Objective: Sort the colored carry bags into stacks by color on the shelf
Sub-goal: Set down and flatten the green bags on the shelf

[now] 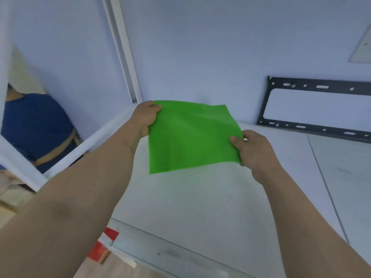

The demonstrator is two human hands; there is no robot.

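- Far left: a person in a blue top [36, 125], beyond the white frame; no part in the sorting.
- Left hand [145, 117] pinches the green bag's [190, 137] far left corner.
- Bag is held flat in the air above the white shelf [200, 197], not set down.
- Right hand [252, 149] grips its right edge.
- No stacks in view; sorting looks barely begun.
- Right: black metal bracket [317, 109] against the wall.

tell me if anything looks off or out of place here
One thing: a black metal bracket leans loose against the wall at the back right of the white shelf. The green bag looks undamaged, held flat by the left hand and right hand.
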